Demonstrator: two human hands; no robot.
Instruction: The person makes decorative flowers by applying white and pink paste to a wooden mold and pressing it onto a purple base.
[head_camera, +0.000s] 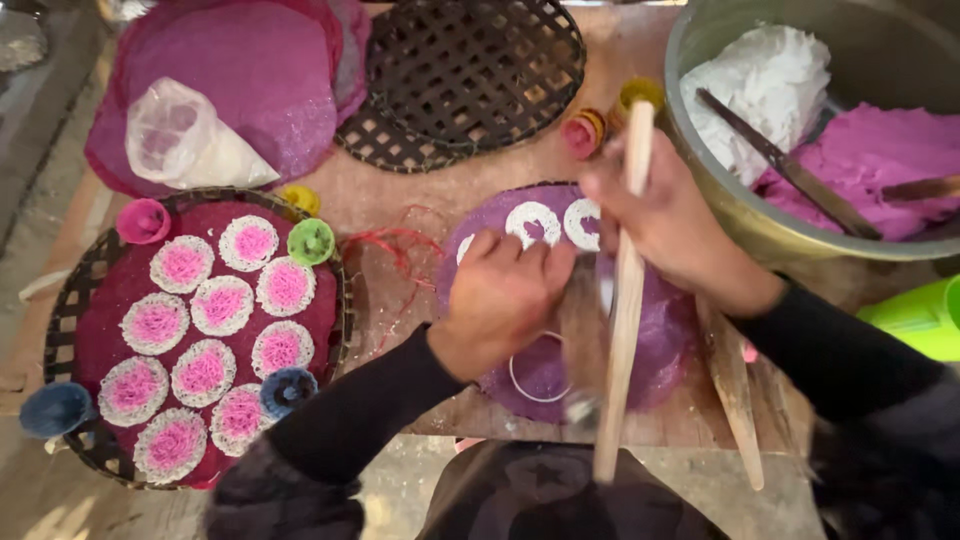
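At frame centre, the right hand (665, 215) gripped a stiff wooden stick (625, 300); the left hand (500, 300), fingers curled shut on nothing visible, pressed a purple dough sheet (660, 345) on the tabletop (440, 190). The sheet looked soft, thin and tearable, best lifted from its edge

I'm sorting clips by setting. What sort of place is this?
Probably a small handcraft food workshop: a worn wooden table, woven bamboo trays, one lined with pink-and-white lacy rounds, and a big metal basin of white and purple dough.

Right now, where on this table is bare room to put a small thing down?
Bare wood shows between the dark woven tray, the filled basket and the purple sheet, though red threads lie there. It is crowded around the left hand, the right hand and the metal bowl.
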